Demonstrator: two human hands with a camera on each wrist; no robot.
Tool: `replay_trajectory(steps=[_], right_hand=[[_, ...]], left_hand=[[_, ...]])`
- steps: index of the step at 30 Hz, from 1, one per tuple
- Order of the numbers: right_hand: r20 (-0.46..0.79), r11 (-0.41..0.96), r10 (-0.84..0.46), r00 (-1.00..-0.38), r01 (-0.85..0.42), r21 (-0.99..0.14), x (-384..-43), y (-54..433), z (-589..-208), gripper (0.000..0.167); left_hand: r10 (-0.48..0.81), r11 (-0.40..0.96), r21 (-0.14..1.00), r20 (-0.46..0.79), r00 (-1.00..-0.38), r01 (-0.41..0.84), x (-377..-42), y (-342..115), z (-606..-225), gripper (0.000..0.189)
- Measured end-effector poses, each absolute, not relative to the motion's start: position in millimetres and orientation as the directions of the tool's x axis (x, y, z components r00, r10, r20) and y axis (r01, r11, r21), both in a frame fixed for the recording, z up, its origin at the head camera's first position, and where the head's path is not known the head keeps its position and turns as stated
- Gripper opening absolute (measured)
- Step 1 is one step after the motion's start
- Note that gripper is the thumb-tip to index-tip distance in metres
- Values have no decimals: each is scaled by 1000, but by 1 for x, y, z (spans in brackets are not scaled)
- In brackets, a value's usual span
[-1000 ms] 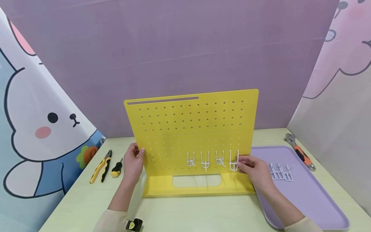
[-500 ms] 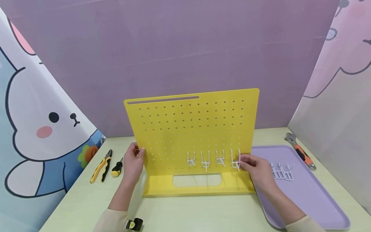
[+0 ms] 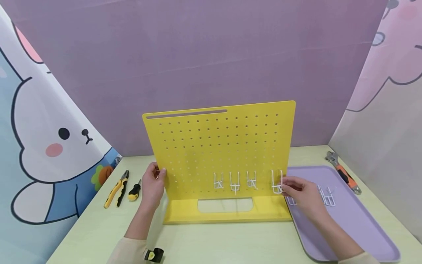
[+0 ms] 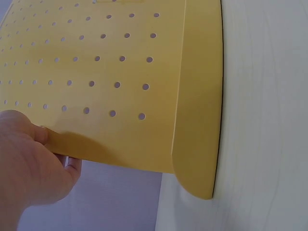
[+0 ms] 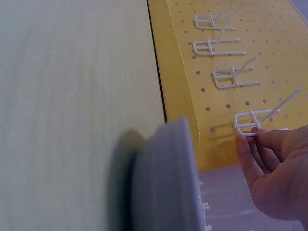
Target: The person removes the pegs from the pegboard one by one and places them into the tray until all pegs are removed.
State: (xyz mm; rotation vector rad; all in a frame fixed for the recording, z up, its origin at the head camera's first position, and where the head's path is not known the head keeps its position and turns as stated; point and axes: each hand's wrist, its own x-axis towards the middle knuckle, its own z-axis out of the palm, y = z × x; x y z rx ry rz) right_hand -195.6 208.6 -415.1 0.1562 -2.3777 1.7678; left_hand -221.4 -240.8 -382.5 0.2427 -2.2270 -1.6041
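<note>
A yellow pegboard (image 3: 197, 157) stands upright on its base, with several white wire hooks on its lower right part, such as this hook (image 3: 234, 182). My left hand (image 3: 153, 186) grips the board's left edge, the thumb on the front face; the left wrist view shows the same hold. Between thumb and fingers, my right hand (image 3: 304, 196) pinches another white wire hook (image 3: 276, 183) near the board's right edge. The right wrist view has this hook (image 5: 248, 122) in front of the board, its prong slanting outward. Whether its ends sit in the holes I cannot tell.
Right of the board lies a purple tray (image 3: 356, 227) holding more wire hooks (image 3: 328, 198), partly behind my right hand. An adjustable wrench (image 3: 343, 172) lies beyond the tray. Pliers (image 3: 117, 189) and a stubby screwdriver (image 3: 134, 191) lie at left.
My right hand has moved the pinched hook right, from beside the other hooks to the board's right edge. It was tilted midway. My left hand keeps its grip on the board.
</note>
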Motion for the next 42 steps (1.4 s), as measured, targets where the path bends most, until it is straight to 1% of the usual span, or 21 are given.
replay_trajectory(steps=[6,19,22,24,28,30,33,36,39,42], right_hand=[[227,339,54,-973,-196,-920,-193,229,-416,31],[216,263,96,-972,-185,-947,-191,261,-415,36],[216,253,99,-971,-186,-949,-192,268,-416,33],[215,242,97,-972,-187,-952,-192,274,-416,25],[205,201,107,-973,-181,-963,-190,283,-415,18],[195,205,126,-973,-166,-964,-188,286,-414,17],[184,264,156,-970,-139,-954,-186,291,-413,18],[184,294,175,-967,-127,-947,-185,295,-415,15],[186,287,192,-963,-126,-950,-184,300,-416,16],[184,252,218,-959,-127,-959,-183,305,-416,17]], left_hand=[[-355,339,936,216,-909,90,-222,-241,-384,24],[-352,339,937,210,-912,85,-221,-241,-383,24],[-356,339,937,207,-911,81,-221,-241,-383,25],[-356,341,937,206,-912,78,-221,-241,-384,25],[-350,344,935,208,-913,82,-221,-241,-384,25],[-347,342,936,211,-914,86,-222,-241,-384,25],[-347,340,936,216,-913,92,-222,-241,-384,25],[-350,340,936,216,-911,90,-223,-242,-384,25],[-351,342,935,214,-912,87,-223,-241,-384,24],[-347,340,936,210,-914,86,-223,-241,-384,24]])
